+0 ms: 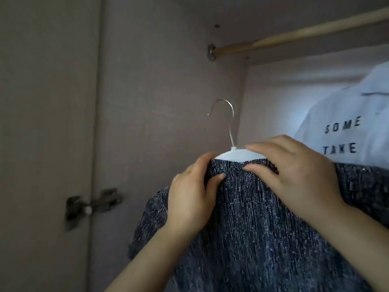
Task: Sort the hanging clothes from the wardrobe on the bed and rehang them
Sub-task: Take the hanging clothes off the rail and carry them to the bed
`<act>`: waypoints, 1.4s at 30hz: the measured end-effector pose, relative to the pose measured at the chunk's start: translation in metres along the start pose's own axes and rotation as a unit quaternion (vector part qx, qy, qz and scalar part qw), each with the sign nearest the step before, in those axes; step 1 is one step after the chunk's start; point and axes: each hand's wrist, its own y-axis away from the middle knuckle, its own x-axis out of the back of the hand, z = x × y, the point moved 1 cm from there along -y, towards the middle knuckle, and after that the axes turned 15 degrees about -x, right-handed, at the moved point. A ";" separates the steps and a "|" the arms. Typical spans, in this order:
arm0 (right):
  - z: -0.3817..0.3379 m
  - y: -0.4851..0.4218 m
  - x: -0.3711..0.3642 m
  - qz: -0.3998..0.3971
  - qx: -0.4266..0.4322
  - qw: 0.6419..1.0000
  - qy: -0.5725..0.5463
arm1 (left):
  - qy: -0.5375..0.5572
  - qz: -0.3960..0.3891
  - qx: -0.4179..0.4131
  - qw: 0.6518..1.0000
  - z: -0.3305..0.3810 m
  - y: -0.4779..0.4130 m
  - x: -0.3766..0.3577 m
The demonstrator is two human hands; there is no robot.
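Observation:
A dark blue ribbed knit garment (252, 228) with silvery flecks sits on a white hanger (235, 154) whose metal hook (225, 114) points left, free in the air below the rod. My left hand (189, 199) grips the garment's neckline and the hanger's left shoulder, thumb on the front. My right hand (294, 171) grips the hanger's right shoulder through the fabric. The wooden wardrobe rod (294, 35) runs above, up and to the right.
A white shirt (345, 123) printed "SOME TAKE" hangs at the right, behind the knit garment. The wardrobe's grey side wall (157, 91) is straight ahead. A metal door hinge (92, 205) is on the left, by the open door (42, 123).

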 end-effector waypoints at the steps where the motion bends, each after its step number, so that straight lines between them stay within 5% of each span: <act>1: -0.007 0.007 -0.008 -0.010 -0.007 1.000 -0.028 | -0.021 0.002 0.012 1.000 -0.003 0.011 0.011; 10: -0.109 0.086 -0.078 -0.121 0.012 0.942 -0.311 | -0.265 0.001 0.114 0.958 -0.003 0.123 0.129; 18: -0.248 0.144 -0.088 -0.250 0.109 0.833 -0.482 | -0.435 -0.013 0.215 0.874 0.032 0.212 0.256; 32: -0.533 0.206 0.028 -0.264 0.261 0.683 -0.629 | -0.601 0.081 0.368 0.705 0.141 0.333 0.500; 42: -0.747 0.245 0.125 -0.316 0.350 0.537 -0.699 | -0.665 0.123 0.442 0.588 0.211 0.420 0.675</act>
